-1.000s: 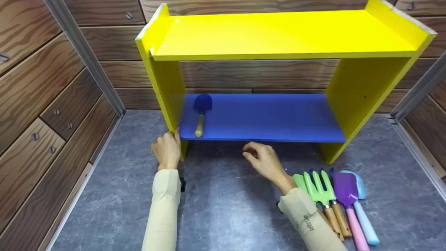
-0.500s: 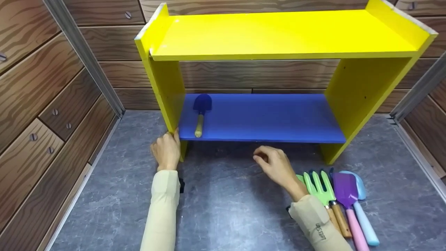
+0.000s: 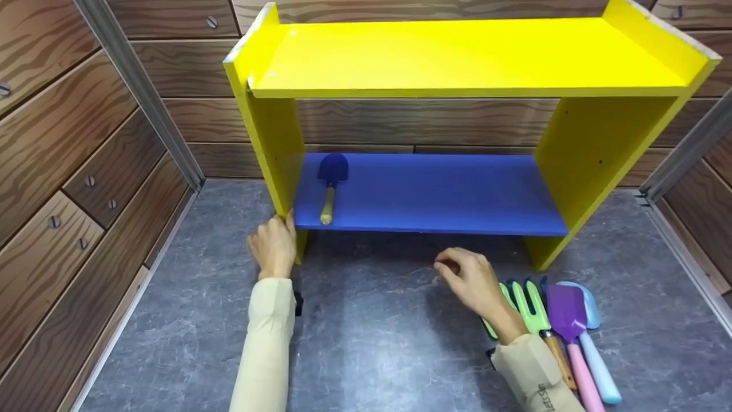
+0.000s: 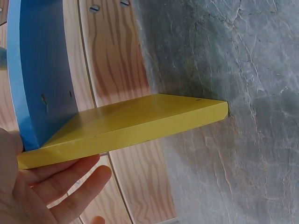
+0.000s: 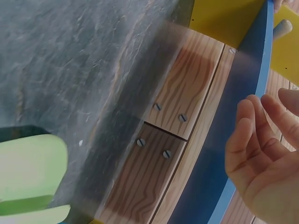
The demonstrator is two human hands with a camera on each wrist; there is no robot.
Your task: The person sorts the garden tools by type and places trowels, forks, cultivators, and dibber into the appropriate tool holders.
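My left hand [image 3: 272,246] grips the lower left side panel of a yellow and blue shelf unit [image 3: 469,91]. In the left wrist view its fingers [image 4: 77,196] lie along the outer face of the yellow panel [image 4: 126,133], beside the end of the blue board [image 4: 44,70]. A trowel [image 3: 329,194] with a dark blue blade and wooden handle lies at the left of the blue shelf [image 3: 434,191]. My right hand [image 3: 470,280], fingers loosely bent and holding nothing, hovers in front of that shelf. Its forearm partly covers a green hand fork [image 3: 532,306].
Right of the fork lie a purple spatula-shaped tool [image 3: 567,312] with a pink handle and a light blue tool [image 3: 600,366]. Wood-patterned walls [image 3: 74,229] with metal corner strips [image 3: 148,97] enclose the grey marbled floor [image 3: 366,343].
My right hand has drawn right and toward me, away from the blue shelf's front edge and nearer the pile of tools. My left hand keeps its grip on the panel.
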